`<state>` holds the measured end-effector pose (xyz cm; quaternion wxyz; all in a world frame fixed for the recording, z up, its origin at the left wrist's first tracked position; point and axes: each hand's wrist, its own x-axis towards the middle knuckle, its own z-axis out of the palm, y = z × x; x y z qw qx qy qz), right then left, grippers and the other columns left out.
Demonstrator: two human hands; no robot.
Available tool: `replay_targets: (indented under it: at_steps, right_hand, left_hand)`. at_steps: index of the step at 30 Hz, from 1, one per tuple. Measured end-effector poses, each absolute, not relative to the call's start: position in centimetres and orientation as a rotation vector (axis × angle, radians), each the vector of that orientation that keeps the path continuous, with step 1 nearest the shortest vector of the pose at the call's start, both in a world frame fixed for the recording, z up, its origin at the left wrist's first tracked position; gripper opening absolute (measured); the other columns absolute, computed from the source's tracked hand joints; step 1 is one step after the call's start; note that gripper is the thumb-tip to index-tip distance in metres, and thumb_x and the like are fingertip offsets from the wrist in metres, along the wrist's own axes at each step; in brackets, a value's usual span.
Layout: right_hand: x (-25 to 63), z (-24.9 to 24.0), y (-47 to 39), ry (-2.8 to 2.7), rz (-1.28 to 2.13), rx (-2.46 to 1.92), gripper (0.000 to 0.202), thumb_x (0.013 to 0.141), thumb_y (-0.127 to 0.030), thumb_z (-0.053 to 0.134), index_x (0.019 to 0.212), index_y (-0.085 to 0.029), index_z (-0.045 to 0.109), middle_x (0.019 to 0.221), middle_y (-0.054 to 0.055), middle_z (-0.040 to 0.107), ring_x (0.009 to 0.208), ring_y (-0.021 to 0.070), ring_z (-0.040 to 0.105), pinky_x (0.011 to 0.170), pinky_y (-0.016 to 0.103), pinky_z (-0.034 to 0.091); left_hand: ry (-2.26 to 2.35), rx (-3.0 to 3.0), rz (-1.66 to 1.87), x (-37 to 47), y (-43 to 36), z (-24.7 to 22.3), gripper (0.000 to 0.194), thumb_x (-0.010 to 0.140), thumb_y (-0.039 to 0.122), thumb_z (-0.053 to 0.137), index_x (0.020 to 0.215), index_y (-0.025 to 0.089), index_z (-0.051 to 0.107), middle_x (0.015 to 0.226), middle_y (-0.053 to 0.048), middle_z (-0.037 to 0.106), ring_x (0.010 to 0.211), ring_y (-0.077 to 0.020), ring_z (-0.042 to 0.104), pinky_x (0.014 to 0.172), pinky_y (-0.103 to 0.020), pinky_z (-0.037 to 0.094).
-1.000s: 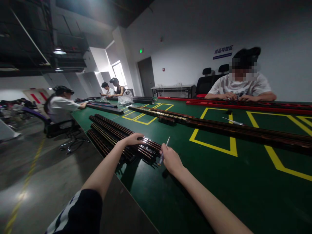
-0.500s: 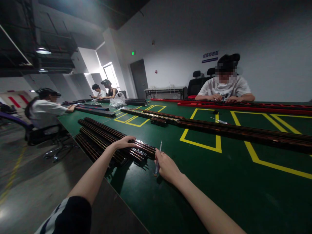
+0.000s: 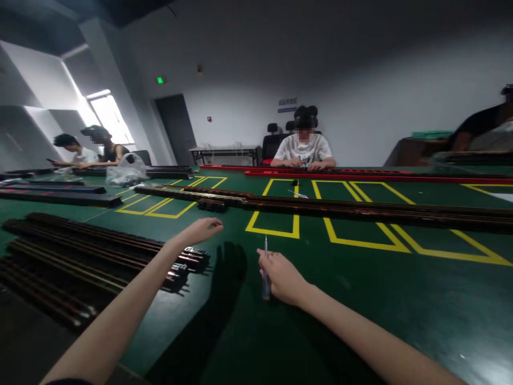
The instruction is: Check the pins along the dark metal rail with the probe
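Observation:
My right hand (image 3: 285, 277) is closed round a slim screwdriver (image 3: 265, 287), its thin metal shaft pointing up and away from me. Above the green table, my left hand (image 3: 203, 231) has its fingers stretched forward with nothing in them. Below and to the left of that hand lie stacked long dark rails (image 3: 100, 250) with copper-coloured strips. Their near right ends show bright metal and short prongs. My left forearm hides part of the stack.
More long dark rails (image 3: 344, 208) run across the table (image 3: 352, 299), past yellow tape outlines. Beyond them are red rails (image 3: 385, 177) and a seated co-worker (image 3: 303, 149). A clear plastic bag (image 3: 126, 172) and dark bars (image 3: 72, 197) lie at left.
My left hand has let go of the rail ends and moved off to their right. My view has swung right. The screwdriver remains in my right hand, which has come away from the rails.

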<state>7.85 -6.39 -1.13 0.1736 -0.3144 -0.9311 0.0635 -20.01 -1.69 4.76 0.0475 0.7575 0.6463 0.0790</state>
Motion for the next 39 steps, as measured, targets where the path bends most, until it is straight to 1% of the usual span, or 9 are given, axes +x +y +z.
replay_targets:
  at_steps: [4, 9, 14, 17, 19, 25, 29, 34, 39]
  right_hand:
    - [13.8, -1.1, -3.7, -2.537, 0.054, -1.192, 0.018, 0.086, -0.014, 0.048, 0.1, -0.012, 0.058, 0.117, 0.015, 0.061, 0.106, 0.0231, 0.059, 0.093, 0.038, 0.046]
    - [21.9, -1.5, -0.3, -2.33, -0.062, -1.551, 0.024, 0.087, -0.012, 0.044, 0.108, -0.01, 0.056, 0.105, 0.016, 0.066, 0.098, 0.0255, 0.063, 0.086, 0.04, 0.048]
    - [29.1, -2.5, 2.9, -2.184, -0.263, -1.67, 0.03, 0.085, -0.02, 0.051, 0.113, -0.01, 0.054, 0.113, 0.018, 0.062, 0.105, 0.0286, 0.059, 0.088, 0.045, 0.046]
    - [32.2, -3.2, 5.0, -2.102, -0.378, -1.681, 0.028, 0.081, -0.021, 0.056, 0.108, -0.013, 0.055, 0.134, 0.018, 0.048, 0.118, 0.0303, 0.05, 0.091, 0.044, 0.043]
    - [33.7, -3.8, 6.4, -2.033, -0.408, -1.718, 0.028, 0.08, -0.024, 0.056, 0.107, -0.014, 0.055, 0.14, 0.017, 0.042, 0.124, 0.0317, 0.044, 0.091, 0.045, 0.042]
    - [34.8, -4.9, 10.2, -1.962, -0.478, -1.748, 0.032, 0.083, -0.028, 0.052, 0.11, -0.012, 0.054, 0.138, 0.019, 0.043, 0.13, 0.0312, 0.035, 0.099, 0.047, 0.032]
    - [34.8, -4.5, 11.5, -2.116, -0.532, -1.641, 0.031, 0.086, -0.027, 0.049, 0.112, -0.011, 0.053, 0.139, 0.018, 0.043, 0.131, 0.0299, 0.034, 0.103, 0.046, 0.026]
    - [35.1, -4.5, 12.2, -2.081, -0.438, -1.687, 0.035, 0.087, -0.028, 0.05, 0.116, -0.01, 0.048, 0.113, 0.017, 0.061, 0.116, 0.0282, 0.05, 0.099, 0.042, 0.03]
    - [34.8, -4.2, 11.7, -2.059, -0.394, -1.719, 0.017, 0.086, -0.032, 0.051, 0.09, -0.016, 0.05, 0.093, 0.013, 0.062, 0.097, 0.0276, 0.055, 0.089, 0.039, 0.035]
  left_hand:
    - [1.758, 2.528, 0.169, -11.7, 0.2, 3.1, 0.039, 0.086, 0.038, 0.036, 0.101, 0.017, 0.065, 0.104, -0.008, 0.068, 0.092, -0.0209, 0.062, 0.081, -0.03, 0.046]
    - [1.621, 2.747, 0.236, -4.9, 2.9, -0.7, 0.035, 0.087, 0.03, 0.037, 0.107, 0.017, 0.063, 0.111, -0.01, 0.063, 0.102, -0.0231, 0.058, 0.09, -0.038, 0.042]
    - [1.675, 2.632, 0.481, -1.6, 5.8, -3.0, 0.039, 0.087, 0.029, 0.038, 0.121, 0.019, 0.053, 0.131, -0.012, 0.05, 0.121, -0.0266, 0.045, 0.097, -0.047, 0.038]
    - [1.783, 2.614, 0.627, -0.6, 7.7, -3.5, 0.043, 0.087, 0.029, 0.038, 0.127, 0.016, 0.047, 0.138, -0.015, 0.041, 0.129, -0.0297, 0.036, 0.1, -0.051, 0.036]
    - [1.835, 2.625, 0.719, -0.1, 9.1, -3.8, 0.045, 0.088, 0.03, 0.037, 0.13, 0.015, 0.045, 0.139, -0.016, 0.04, 0.129, -0.0303, 0.035, 0.101, -0.05, 0.036]
    - [1.974, 2.637, 0.851, 0.8, 12.8, -4.2, 0.053, 0.091, 0.037, 0.033, 0.134, 0.008, 0.041, 0.139, -0.019, 0.04, 0.132, -0.0315, 0.031, 0.105, -0.046, 0.031]
    - [2.01, 2.639, 0.801, 1.0, 14.3, -4.1, 0.058, 0.09, 0.048, 0.03, 0.132, 0.01, 0.045, 0.134, -0.018, 0.045, 0.127, -0.0313, 0.038, 0.107, -0.047, 0.028]
    - [2.026, 2.652, 0.691, 1.1, 15.1, -3.8, 0.061, 0.088, 0.057, 0.03, 0.125, 0.014, 0.052, 0.12, -0.016, 0.055, 0.115, -0.0307, 0.048, 0.103, -0.047, 0.031]
    - [2.024, 2.654, 0.605, 1.0, 14.9, -3.7, 0.061, 0.085, 0.06, 0.032, 0.121, 0.016, 0.055, 0.116, -0.015, 0.057, 0.108, -0.0308, 0.05, 0.095, -0.046, 0.036]
